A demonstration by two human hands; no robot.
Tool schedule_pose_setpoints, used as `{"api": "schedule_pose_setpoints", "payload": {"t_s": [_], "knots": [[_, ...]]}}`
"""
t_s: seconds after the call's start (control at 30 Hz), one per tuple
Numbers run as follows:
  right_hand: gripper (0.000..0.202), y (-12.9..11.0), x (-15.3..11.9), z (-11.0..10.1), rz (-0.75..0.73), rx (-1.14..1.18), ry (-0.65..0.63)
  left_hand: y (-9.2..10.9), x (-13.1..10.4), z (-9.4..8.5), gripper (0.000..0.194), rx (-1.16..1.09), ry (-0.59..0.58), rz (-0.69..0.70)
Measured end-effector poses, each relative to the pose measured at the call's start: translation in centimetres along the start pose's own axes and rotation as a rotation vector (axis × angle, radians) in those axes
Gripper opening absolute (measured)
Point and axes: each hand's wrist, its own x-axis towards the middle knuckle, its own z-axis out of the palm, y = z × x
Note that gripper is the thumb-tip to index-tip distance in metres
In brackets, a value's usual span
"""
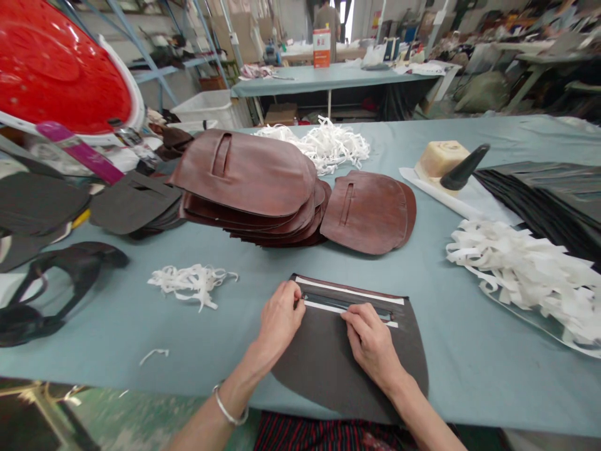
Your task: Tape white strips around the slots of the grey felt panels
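Note:
A dark leather panel (323, 363) lies flat before me, its grey-black back side up and its curved end towards me. Near its far edge is a long slot with what looks like a zip (347, 305) in it. One white tape strip (357, 291) runs along the far edge, and a second white strip (323, 307) along the near side of the slot. At the slot's left end my left hand (280, 316) is closed in a pinch; what sits between its fingertips is hidden. My right hand (373, 341) pinches the near strip about midway along.
Brown slotted leather panels (253, 175) are stacked ahead, with a smaller pile (369, 213) beside them. White strip scraps (192, 282) lie left, a larger strip heap (530, 275) right. A yellowish block (441, 160) and dark-handled tool (464, 168) rest on paper. Black straps (66, 282) lie far left.

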Motion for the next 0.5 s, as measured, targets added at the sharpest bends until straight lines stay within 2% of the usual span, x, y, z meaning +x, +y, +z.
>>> {"api": "schedule_pose_setpoints", "payload": {"t_s": [0.1,0.17,0.3,0.4,0.5], "knots": [[0.029,-0.5,0.2,-0.2,-0.054,-0.133,-0.061,0.6,-2.1,1.2,0.018,0.147,0.114,0.242],[0.033,-1.0,0.5,-0.3,-0.085,-0.206,-0.141,0.7,-3.6,1.9,0.027,0.214,0.128,0.317],[0.033,-2.2,1.4,-0.1,-0.067,-0.311,-0.231,-0.1,-5.2,2.3,0.042,0.286,0.092,0.387],[0.024,-3.0,2.0,0.7,-0.041,-0.327,-0.217,-1.2,-4.9,1.7,0.044,0.278,0.051,0.414],[0.012,-3.4,2.4,1.7,-0.010,-0.304,-0.165,-2.3,-4.1,1.3,0.044,0.226,0.073,0.435]]}}
